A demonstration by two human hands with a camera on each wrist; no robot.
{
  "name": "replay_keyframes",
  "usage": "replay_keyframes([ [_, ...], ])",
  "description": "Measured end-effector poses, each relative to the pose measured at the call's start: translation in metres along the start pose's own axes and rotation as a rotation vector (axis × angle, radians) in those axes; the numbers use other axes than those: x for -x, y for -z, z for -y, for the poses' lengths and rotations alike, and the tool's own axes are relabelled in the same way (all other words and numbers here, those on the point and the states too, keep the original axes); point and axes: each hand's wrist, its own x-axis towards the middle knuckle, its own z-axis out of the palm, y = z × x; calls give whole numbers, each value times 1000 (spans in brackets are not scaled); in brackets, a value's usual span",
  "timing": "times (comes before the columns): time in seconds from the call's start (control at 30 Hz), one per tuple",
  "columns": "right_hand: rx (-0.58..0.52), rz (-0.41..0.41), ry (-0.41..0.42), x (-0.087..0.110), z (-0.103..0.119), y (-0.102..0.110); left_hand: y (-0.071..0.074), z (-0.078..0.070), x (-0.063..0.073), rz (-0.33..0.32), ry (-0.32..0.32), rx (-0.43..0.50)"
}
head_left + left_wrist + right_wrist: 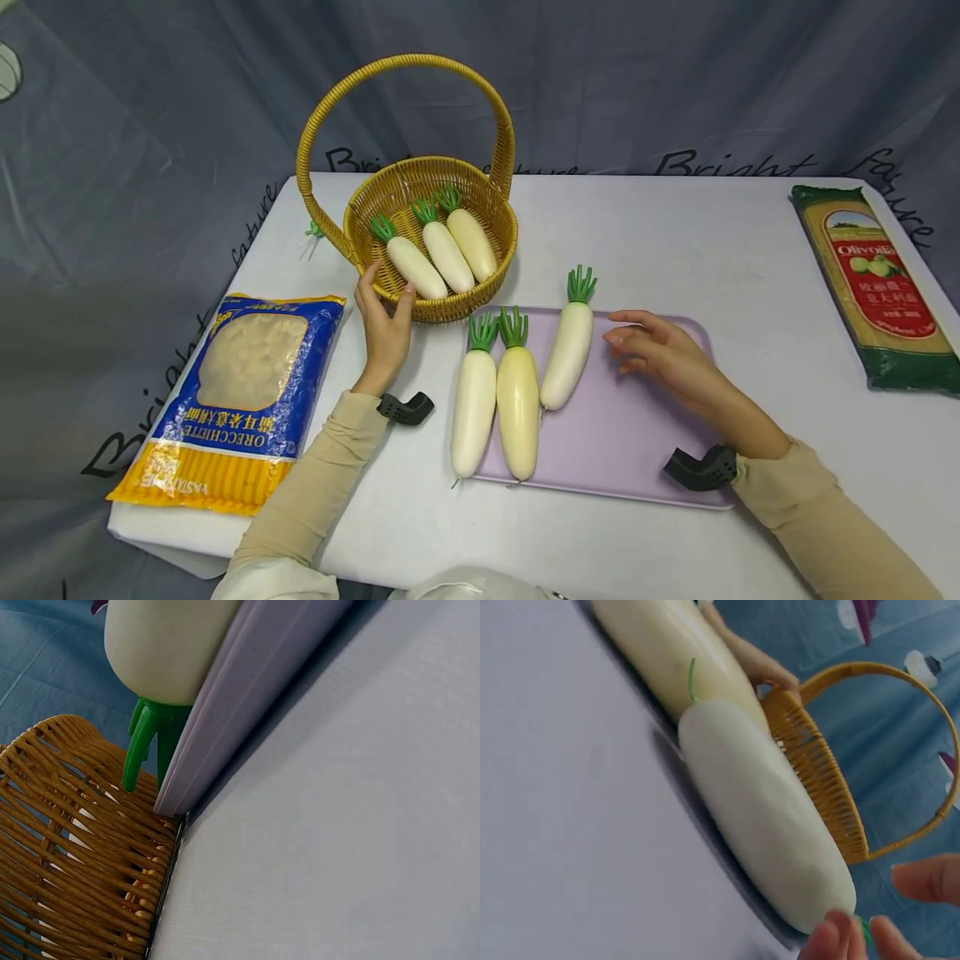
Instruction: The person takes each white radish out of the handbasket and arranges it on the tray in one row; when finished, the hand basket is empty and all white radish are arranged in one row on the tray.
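At the near-left rim of a wicker basket (420, 310), my left hand (385, 333) grips the edge with fingers and thumb. Inside the basket lie three white radishes (448, 254), their green tops pointing to the back. My right hand (663, 358) hovers above a light purple tray (622, 450) with loosely bent fingers and nothing in them. Just left of its fingertips lies a white radish (567, 354), also large in the right wrist view. Two more radishes, one white (474, 412) and one yellowish (517, 412), lie side by side across the tray's left part.
A blue and yellow bag of orecchiette pasta (240, 400) lies left of my left forearm. On the far right is a green and red pasta packet (877, 287). The basket's tall handle (408, 60) arches upward. A grey curtain (637, 83) hangs behind the white table (675, 242).
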Motion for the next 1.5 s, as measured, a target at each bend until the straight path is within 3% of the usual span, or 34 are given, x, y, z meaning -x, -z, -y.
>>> replay_keyframes([
  [0.27,448,-159,-29,-21,3,-16,0,0,2,-2,15,-9],
  [0.4,563,-179,-92,-30,6,-21,-1,-2,2,4,19,-11],
  [0.57,526,-162,-161,-38,10,-25,0,-3,1,1,20,-11],
  [0.83,381,-125,-185,-41,12,-27,0,-2,1,-3,15,-8],
  [1.5,313,-2,-201,-10,1,-52,0,-3,1,-2,32,-12],
])
